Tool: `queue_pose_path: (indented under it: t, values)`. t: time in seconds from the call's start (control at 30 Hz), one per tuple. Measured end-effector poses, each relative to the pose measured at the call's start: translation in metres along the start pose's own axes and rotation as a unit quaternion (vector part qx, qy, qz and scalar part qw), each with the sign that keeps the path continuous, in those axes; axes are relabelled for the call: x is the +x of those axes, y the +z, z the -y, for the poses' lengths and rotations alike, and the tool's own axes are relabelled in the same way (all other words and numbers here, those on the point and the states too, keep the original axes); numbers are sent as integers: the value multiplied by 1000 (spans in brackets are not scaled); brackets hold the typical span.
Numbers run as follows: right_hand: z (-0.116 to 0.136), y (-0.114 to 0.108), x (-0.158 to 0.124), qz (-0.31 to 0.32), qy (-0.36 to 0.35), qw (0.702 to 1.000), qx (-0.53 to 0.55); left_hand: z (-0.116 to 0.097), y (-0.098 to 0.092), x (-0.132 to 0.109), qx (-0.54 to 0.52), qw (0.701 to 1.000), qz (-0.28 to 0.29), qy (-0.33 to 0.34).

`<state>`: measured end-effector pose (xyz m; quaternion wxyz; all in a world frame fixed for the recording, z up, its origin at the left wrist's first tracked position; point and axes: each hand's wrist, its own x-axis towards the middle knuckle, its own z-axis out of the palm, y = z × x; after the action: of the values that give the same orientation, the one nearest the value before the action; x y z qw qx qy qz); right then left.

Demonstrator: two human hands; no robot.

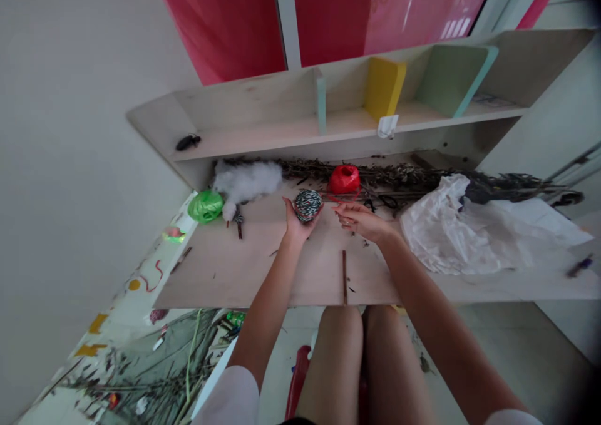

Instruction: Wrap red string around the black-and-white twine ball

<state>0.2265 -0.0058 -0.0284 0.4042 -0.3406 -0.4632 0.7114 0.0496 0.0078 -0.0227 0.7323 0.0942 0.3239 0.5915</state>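
A ball of dark green, white and red twine [308, 206] rests in my left hand [300, 223], whose fingers and thumb curl around it above the desk. Just to the right, my right hand [357, 218] is closed in a pinch at about the same height. A thin strand seems to run from the ball to its fingertips, though it is hard to make out. Beyond my hands lies a red roll of plastic string [344, 179]. Below them, a thin brown stick [345, 277] lies on the desk [263, 268] near its front edge.
White stuffing [248, 182] and a green string roll [205, 206] lie at left. Dry twigs [399, 176] stretch along the back. A crumpled white plastic bag [460, 237] covers the right side. Above runs a shelf [253, 138] with dividers. Branches [164, 362] litter the floor at lower left.
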Motion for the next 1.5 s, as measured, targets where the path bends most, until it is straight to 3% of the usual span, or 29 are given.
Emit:
queue_pose_path:
  t: [0.33,0.73,0.93,1.23,1.5]
  values:
    - [4,5,-2,-34,16,999,-27,-7,10,-12,33,995,55,-75]
    - [0,1,3,-33,-5,999,-17,0,10,-15,73,993,83,-50]
    - [1,3,1,-14,-16,999,-30,-3,10,-13,77,992,72,-70]
    - [3,5,0,-4,-37,998,-44,-4,6,-7,87,978,92,-168]
    - [5,5,1,-29,-20,999,0,6,1,-6,194,965,116,-133]
